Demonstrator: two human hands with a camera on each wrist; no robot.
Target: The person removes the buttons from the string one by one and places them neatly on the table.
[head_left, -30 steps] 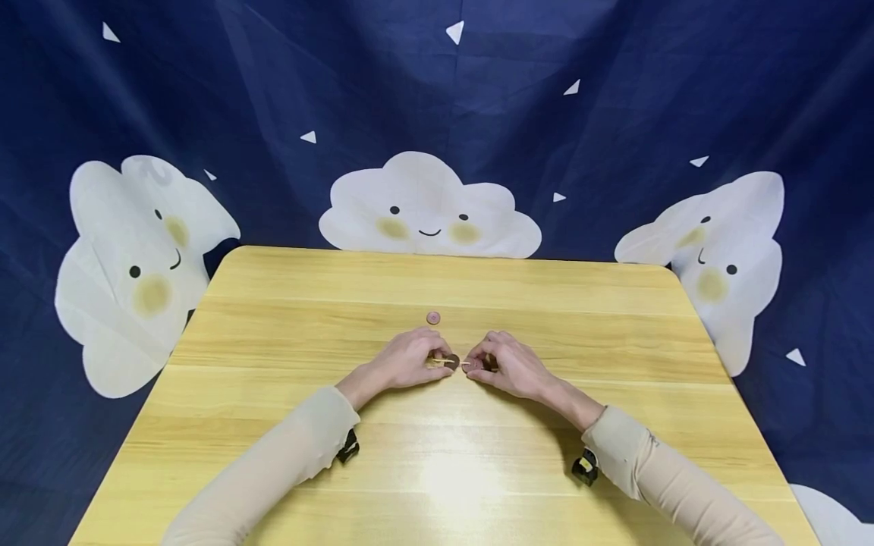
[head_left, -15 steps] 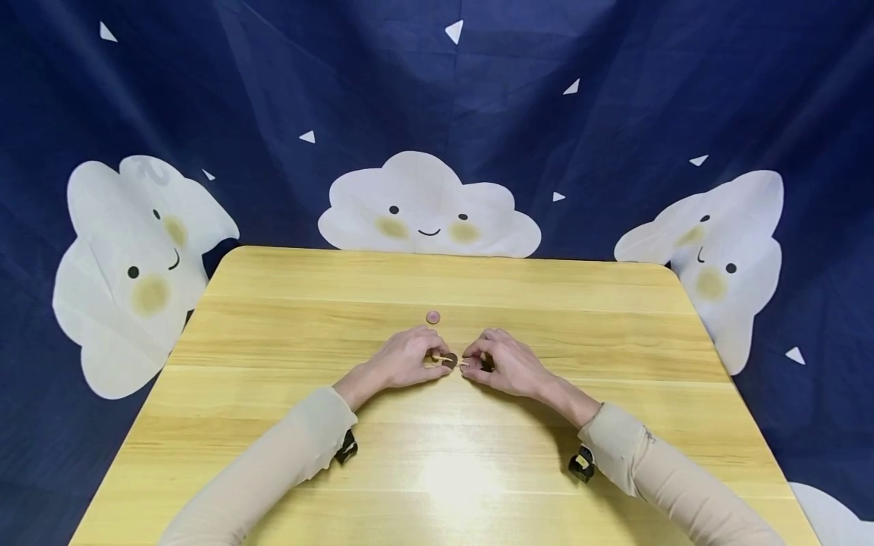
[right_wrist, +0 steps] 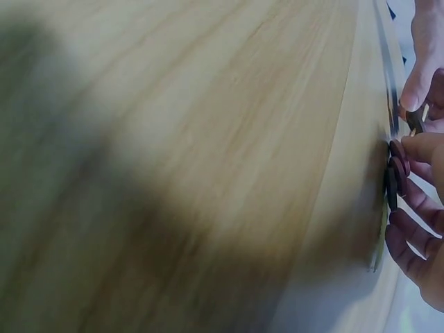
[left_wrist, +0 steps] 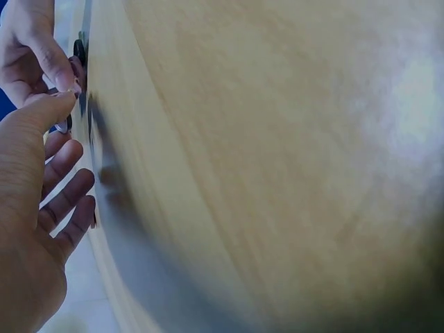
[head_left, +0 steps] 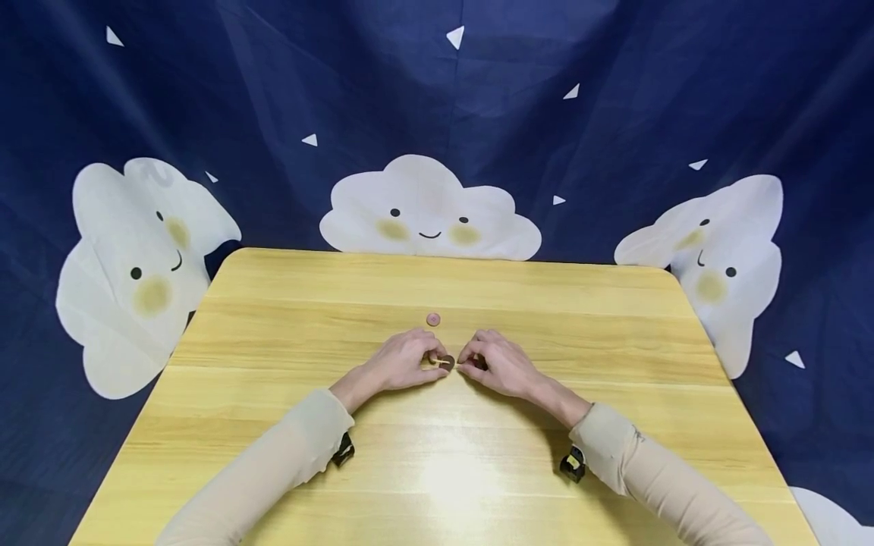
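Above the middle of the table, my left hand [head_left: 401,362] pinches a dark brown button-like disc [head_left: 447,363]. A thin pale cord or stick [head_left: 438,362] crosses that disc. My right hand [head_left: 501,365] is close beside it, thumb and forefinger pinching a pale thin end at the disc's edge. Under the right fingers, several dark and reddish discs [right_wrist: 397,170] show in the right wrist view, partly covered. A pale yellow strand [right_wrist: 379,239] trails below them. Farther back a loose pinkish disc [head_left: 433,320] lies flat on the table.
The wood-grain table [head_left: 437,470] has rounded far corners and a bright glare spot near the front. Behind it hangs a dark blue curtain [head_left: 273,91] with white clouds. Black camera mounts [head_left: 572,464] sit at both wrists.
My right hand has moved slightly left, bringing its fingertips up to the brown disc. The reddish disc seen at its fingertips is now covered. The left hand has barely shifted.
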